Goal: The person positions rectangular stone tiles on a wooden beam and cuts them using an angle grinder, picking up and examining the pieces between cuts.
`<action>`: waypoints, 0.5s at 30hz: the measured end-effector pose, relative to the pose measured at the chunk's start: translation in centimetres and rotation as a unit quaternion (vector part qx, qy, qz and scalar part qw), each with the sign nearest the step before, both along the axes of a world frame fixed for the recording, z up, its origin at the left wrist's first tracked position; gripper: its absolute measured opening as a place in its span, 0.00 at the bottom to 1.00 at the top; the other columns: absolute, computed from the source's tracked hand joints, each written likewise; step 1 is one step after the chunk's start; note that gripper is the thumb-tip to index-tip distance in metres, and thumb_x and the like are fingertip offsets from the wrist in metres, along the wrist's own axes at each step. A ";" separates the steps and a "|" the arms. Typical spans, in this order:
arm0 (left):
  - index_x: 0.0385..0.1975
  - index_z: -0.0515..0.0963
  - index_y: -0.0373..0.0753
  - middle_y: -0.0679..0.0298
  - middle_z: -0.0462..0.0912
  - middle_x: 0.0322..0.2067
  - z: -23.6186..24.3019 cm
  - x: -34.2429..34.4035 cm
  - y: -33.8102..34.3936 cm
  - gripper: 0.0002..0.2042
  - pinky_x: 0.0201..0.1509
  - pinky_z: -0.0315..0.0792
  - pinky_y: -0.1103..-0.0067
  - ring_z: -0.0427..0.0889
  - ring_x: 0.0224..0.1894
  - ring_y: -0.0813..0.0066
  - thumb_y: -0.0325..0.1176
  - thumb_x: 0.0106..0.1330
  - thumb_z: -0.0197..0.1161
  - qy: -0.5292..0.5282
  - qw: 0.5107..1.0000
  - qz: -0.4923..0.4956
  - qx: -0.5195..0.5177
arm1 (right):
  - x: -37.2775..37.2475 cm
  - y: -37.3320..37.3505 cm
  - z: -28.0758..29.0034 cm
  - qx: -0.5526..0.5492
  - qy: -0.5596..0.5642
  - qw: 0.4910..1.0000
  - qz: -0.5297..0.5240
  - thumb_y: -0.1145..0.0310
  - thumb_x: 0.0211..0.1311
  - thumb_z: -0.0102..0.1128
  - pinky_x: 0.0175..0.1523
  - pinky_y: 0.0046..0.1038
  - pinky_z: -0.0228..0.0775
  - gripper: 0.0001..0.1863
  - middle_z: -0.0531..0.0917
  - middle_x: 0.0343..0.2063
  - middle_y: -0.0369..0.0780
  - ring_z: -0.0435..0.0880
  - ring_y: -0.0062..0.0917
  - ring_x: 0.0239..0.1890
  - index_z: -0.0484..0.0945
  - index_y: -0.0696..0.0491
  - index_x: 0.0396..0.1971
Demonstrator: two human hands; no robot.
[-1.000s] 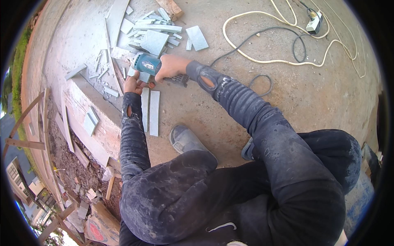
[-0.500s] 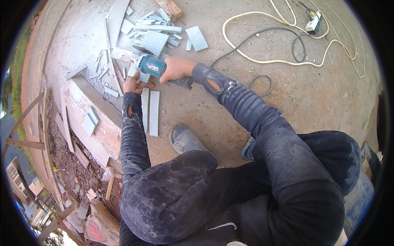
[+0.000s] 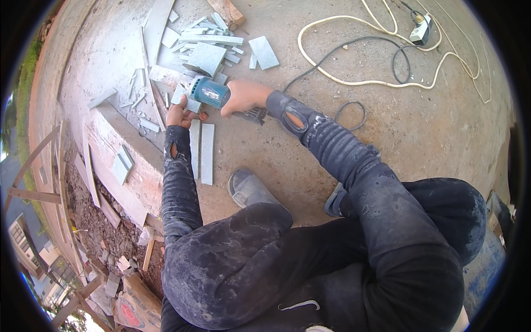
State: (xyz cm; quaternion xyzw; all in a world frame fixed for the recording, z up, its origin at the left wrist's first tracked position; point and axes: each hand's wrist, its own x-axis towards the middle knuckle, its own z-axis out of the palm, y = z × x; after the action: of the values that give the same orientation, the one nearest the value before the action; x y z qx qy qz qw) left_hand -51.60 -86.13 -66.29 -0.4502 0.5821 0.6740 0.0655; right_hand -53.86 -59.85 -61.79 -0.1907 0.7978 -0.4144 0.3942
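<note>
My right hand [image 3: 243,98] is wrapped round the body of a teal angle grinder [image 3: 211,93], whose dark disc shows at its far left end. Just left of the grinder, my left hand [image 3: 178,114] grips a small grey-green tile piece [image 3: 193,104] between thumb and fingers. The grinder's head hangs close over that piece; whether the disc touches it I cannot tell. Two long tile strips [image 3: 207,154] lie on the ground just nearer than my left hand. Beyond the grinder lies a heap of cut tile pieces [image 3: 207,40], with a square tile [image 3: 207,58] at its near side.
A loose tile [image 3: 264,52] lies right of the heap. Pale cable [image 3: 343,83] and a dark cord [image 3: 326,60] loop across the ground to a socket block [image 3: 421,31]. At left are a concrete ledge [image 3: 130,160], wooden boards [image 3: 34,195], rubble and a paper sack [image 3: 135,307].
My right hand and the grinder have shifted slightly to the right, away from my left hand. The left hand and its tile piece have hardly moved.
</note>
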 end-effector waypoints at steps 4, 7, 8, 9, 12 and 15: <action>0.56 0.68 0.38 0.57 0.77 0.49 -0.5 0.1 -0.4 0.16 0.44 0.81 0.65 0.81 0.46 0.57 0.33 0.71 0.56 0.009 1.000 0.000 0.002 | 0.2 0.3 0.2 0.001 -0.003 1.000 -0.007 0.56 0.33 0.71 0.36 0.31 0.74 0.31 0.84 0.29 0.50 0.84 0.37 0.30 0.78 0.66 0.35; 0.57 0.68 0.38 0.58 0.77 0.49 -0.4 -0.1 -0.3 0.16 0.45 0.80 0.63 0.81 0.46 0.58 0.32 0.71 0.56 0.004 1.000 0.002 0.008 | 0.4 0.6 0.5 0.003 0.001 1.000 -0.009 0.56 0.33 0.71 0.36 0.31 0.74 0.32 0.84 0.30 0.50 0.84 0.37 0.31 0.77 0.66 0.35; 0.56 0.69 0.38 0.58 0.77 0.49 -0.5 0.0 -0.3 0.16 0.46 0.80 0.64 0.80 0.46 0.59 0.32 0.71 0.56 0.005 1.000 0.003 0.006 | 0.4 0.6 0.5 0.004 0.001 1.000 -0.011 0.56 0.33 0.70 0.36 0.31 0.74 0.31 0.84 0.30 0.50 0.84 0.36 0.31 0.77 0.66 0.35; 0.55 0.70 0.37 0.58 0.76 0.48 -0.5 0.0 -0.1 0.15 0.47 0.80 0.65 0.80 0.46 0.60 0.33 0.71 0.57 0.007 1.000 0.003 0.006 | 0.5 0.7 0.5 0.006 0.001 1.000 -0.014 0.56 0.33 0.70 0.36 0.31 0.74 0.31 0.84 0.30 0.50 0.84 0.36 0.31 0.77 0.66 0.35; 0.55 0.69 0.37 0.59 0.77 0.49 -0.4 0.0 0.0 0.15 0.47 0.80 0.64 0.81 0.46 0.60 0.32 0.71 0.56 0.015 1.000 -0.003 0.014 | 0.7 0.9 0.2 -0.006 -0.019 1.000 -0.019 0.57 0.33 0.70 0.36 0.30 0.74 0.30 0.84 0.29 0.49 0.83 0.35 0.30 0.77 0.66 0.35; 0.55 0.69 0.38 0.59 0.78 0.49 -0.7 0.0 -0.5 0.15 0.46 0.80 0.62 0.81 0.46 0.58 0.31 0.71 0.56 0.017 1.000 -0.001 0.020 | 0.9 1.1 0.3 -0.017 -0.030 0.999 -0.027 0.58 0.34 0.70 0.35 0.30 0.74 0.29 0.83 0.28 0.49 0.83 0.34 0.29 0.77 0.65 0.34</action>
State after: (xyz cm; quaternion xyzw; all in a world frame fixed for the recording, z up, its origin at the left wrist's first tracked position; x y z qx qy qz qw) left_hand -51.59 -86.62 -66.95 -0.4367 0.5698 0.6930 0.0659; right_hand -52.97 -58.79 -61.48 -0.1636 0.7829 -0.4443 0.4036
